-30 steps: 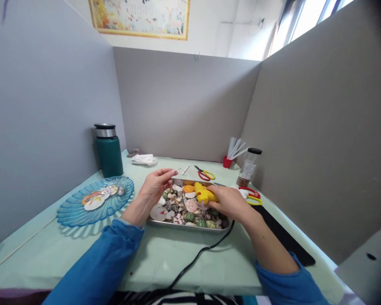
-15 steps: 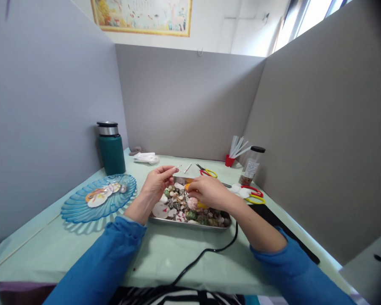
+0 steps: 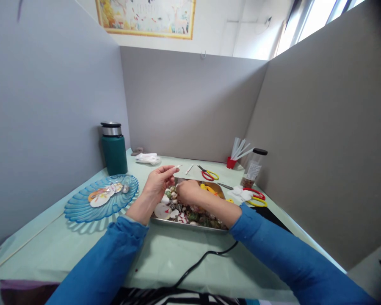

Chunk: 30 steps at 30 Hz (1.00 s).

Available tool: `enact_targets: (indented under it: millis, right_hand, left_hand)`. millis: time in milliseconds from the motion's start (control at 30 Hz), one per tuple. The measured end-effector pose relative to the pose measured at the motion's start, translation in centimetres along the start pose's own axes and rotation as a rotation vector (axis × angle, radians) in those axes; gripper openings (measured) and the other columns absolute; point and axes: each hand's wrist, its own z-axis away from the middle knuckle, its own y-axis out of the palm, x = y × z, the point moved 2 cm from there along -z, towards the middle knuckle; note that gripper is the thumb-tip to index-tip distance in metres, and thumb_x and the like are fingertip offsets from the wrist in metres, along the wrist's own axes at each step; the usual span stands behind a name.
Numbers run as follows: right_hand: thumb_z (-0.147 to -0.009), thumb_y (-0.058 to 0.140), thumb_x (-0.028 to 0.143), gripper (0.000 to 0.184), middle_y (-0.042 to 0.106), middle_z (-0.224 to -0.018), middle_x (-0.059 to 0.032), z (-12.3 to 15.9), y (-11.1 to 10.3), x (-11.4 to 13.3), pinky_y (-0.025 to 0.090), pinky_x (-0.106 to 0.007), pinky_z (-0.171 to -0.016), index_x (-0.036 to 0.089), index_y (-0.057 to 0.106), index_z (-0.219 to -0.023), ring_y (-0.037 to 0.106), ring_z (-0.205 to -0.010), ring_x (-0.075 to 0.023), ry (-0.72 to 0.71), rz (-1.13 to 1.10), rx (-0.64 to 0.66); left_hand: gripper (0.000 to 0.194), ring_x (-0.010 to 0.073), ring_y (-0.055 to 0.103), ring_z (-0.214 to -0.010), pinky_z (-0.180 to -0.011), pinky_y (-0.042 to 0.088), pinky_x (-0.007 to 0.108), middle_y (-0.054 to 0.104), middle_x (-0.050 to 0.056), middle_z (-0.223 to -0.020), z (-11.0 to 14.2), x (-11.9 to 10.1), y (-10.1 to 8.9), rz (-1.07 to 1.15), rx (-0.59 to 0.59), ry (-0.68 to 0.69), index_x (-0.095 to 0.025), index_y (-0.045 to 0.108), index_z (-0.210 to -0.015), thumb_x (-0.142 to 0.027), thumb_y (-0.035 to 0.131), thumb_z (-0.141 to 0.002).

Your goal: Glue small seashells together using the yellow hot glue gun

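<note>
My left hand (image 3: 158, 186) is raised over the left back edge of a metal tray (image 3: 190, 227), thumb and forefinger pinched on a small whitish piece (image 3: 178, 167) too tiny to name. Mixed shells and small snail shells (image 3: 178, 207) fill much of the tray. Over its left middle part, my right hand (image 3: 188, 191) reaches down among the shells with its knuckles up. The fingertips of that hand are hidden, so whether they hold anything does not show. Yellow pieces (image 3: 209, 189) lie in the tray's back right part.
Left stands a blue scalloped plate (image 3: 73, 207) with decorated shells, by a green flask (image 3: 114, 154). Behind the tray lie small pliers (image 3: 209, 173) and a white stick (image 3: 189, 169). Right are scissors (image 3: 257, 197), a jar (image 3: 252, 169) and a red cup of glue sticks (image 3: 231, 162). A black cable (image 3: 203, 256) crosses the front.
My right hand has moved left and toward me over the shells, uncovering the tray's back right part. My left hand keeps its pinch and has hardly moved.
</note>
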Motion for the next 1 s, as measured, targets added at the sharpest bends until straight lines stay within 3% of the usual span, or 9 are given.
enact_targets:
  millis: [200, 300, 567, 767, 1000]
  right_hand:
    - [-0.082, 0.049, 0.025, 0.021, 0.068, -0.070, -0.0020, 3.1, -2.9, -2.4, 0.041, -0.019, -0.058, 0.017, 0.068, -0.078, 0.060, -0.065, -0.0120, -0.052, -0.148, -0.058]
    - [-0.084, 0.046, 0.026, 0.024, 0.064, -0.067, -0.0016, 4.8, -3.5, -3.4, 0.040, -0.018, -0.055, 0.013, 0.066, -0.079, 0.058, -0.060, -0.0101, -0.093, -0.590, -0.166]
    - [-0.076, 0.056, 0.028, 0.017, 0.057, -0.056, 0.0021, 5.9, -3.3, -3.4, 0.038, -0.018, -0.049, 0.014, 0.063, -0.069, 0.054, -0.052, -0.0090, -0.001, -0.937, -0.300]
    - [-0.068, 0.065, 0.028, 0.015, 0.055, -0.050, 0.0041, 5.9, -3.3, -3.1, 0.038, -0.018, -0.045, 0.013, 0.062, -0.071, 0.049, -0.044, -0.0066, 0.121, -1.298, -0.366]
    - [-0.064, 0.070, 0.029, 0.024, 0.062, -0.064, 0.0014, 5.7, -2.8, -3.0, 0.044, -0.018, -0.045, 0.014, 0.057, -0.078, 0.055, -0.048, -0.0067, 0.155, -1.652, -0.391]
  left_hand:
    - [0.029, 0.0026, 0.051, -0.045, -0.044, 0.043, 0.015, 0.068, 0.003, -0.075, -0.1, 0.0, -0.1, -0.032, 0.005, 0.021, -0.011, 0.065, -0.078, -0.023, 0.079, -0.056]
    - [0.029, 0.0029, 0.051, -0.045, -0.045, 0.043, 0.016, 0.068, 0.004, -0.076, -0.2, 0.2, -0.1, -0.072, 0.022, 0.040, -0.011, 0.064, -0.078, -0.025, 0.078, -0.057]
    - [0.025, 0.0071, 0.058, -0.051, -0.053, 0.049, 0.020, 0.069, 0.005, -0.075, 0.6, 0.6, 0.9, -0.099, 0.194, 0.006, -0.011, 0.063, -0.080, -0.026, 0.075, -0.063]
    - [0.025, 0.0110, 0.064, -0.061, -0.065, 0.052, 0.024, 0.069, 0.005, -0.074, 0.7, 0.6, 1.1, -0.014, 0.201, 0.006, -0.011, 0.063, -0.081, -0.024, 0.075, -0.063]
    - [0.023, 0.0116, 0.065, -0.065, -0.065, 0.052, 0.022, 0.069, 0.005, -0.074, 0.9, 0.6, 1.4, 0.018, 0.207, -0.012, -0.012, 0.062, -0.081, -0.021, 0.075, -0.064]
